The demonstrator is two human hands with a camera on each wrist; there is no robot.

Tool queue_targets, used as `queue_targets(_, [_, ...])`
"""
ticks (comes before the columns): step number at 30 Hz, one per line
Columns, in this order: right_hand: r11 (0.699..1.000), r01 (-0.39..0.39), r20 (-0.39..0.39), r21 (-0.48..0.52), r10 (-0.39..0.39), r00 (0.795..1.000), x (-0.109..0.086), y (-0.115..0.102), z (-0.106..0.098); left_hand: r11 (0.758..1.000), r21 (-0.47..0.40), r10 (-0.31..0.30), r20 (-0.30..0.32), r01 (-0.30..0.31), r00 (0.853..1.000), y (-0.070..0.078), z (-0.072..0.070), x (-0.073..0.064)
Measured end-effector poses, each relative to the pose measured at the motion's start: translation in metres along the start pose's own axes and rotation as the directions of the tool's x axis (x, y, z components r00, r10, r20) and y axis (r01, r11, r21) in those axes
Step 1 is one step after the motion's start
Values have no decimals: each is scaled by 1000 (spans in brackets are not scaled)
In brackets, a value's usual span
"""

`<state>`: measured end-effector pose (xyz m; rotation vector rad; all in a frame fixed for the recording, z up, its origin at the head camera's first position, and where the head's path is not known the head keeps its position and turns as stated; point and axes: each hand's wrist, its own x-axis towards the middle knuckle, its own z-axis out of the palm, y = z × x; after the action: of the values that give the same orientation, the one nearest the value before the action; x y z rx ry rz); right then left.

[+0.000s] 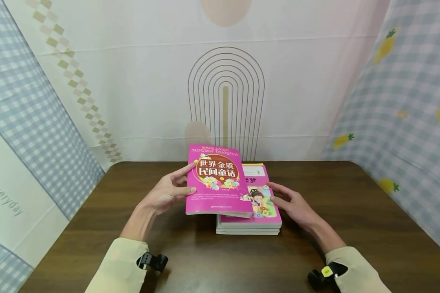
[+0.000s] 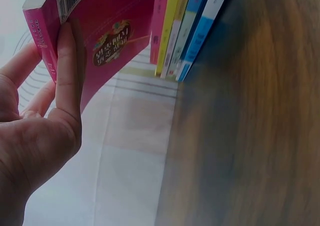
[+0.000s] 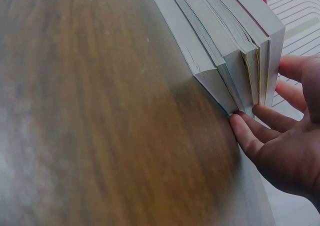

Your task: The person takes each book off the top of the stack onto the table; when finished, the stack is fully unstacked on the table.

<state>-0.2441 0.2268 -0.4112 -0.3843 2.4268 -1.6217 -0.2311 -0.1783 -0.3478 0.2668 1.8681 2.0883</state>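
Observation:
My left hand (image 1: 165, 193) grips a pink paperback book (image 1: 205, 197) by its left edge, thumb on the cover and fingers behind. The book is held tilted above a stack of books (image 1: 247, 230), overlapping its left part. On top of the stack lies another pink book (image 1: 269, 195) with a cartoon girl on its cover. My right hand (image 1: 297, 205) rests its fingertips against the right side of the stack. In the right wrist view, those fingertips (image 3: 242, 128) touch the page edges near a corner. Several coloured spines (image 2: 185, 31) show in the left wrist view.
The books stand on a dark brown wooden table (image 1: 190, 264). Behind its far edge hangs a white cloth (image 1: 150, 101) with an arch pattern. Checked blue cloth (image 1: 418, 101) hangs on both sides. Both wrists carry small black cameras (image 1: 157, 262).

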Motion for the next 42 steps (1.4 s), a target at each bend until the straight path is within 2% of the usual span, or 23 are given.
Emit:
queue_targets(7, [1000, 2, 2, 1, -2, 1000, 1, 0, 0, 1000, 25, 4, -9, -4, 1000, 9, -18, -10])
queue_targets(15, [1000, -2, 4, -2, 2, 1000, 2, -1, 2, 998, 63, -1, -40, 4, 999, 24, -41, -28])
queue_targets(20, [1000, -2, 5, 0, 2, 1000, 2, -1, 1, 995, 97, 16, -57, -11, 998, 28, -57, -39])
queue_targets(28, [1000, -17, 9, -1, 17, 1000, 3, 1, 2, 990, 138, -8, -94, 21, 996, 21, -83, -53])
queue_targets(35, [1000, -19, 8, 4, 19, 1000, 2, 2, 2, 990, 137, -13, -79, 24, 997, 12, -103, -63])
queue_targets(42, [999, -37, 2, 9, 37, 999, -1, 1, 0, 991, 129, -29, -61, 37, 998, 6, -115, -69])
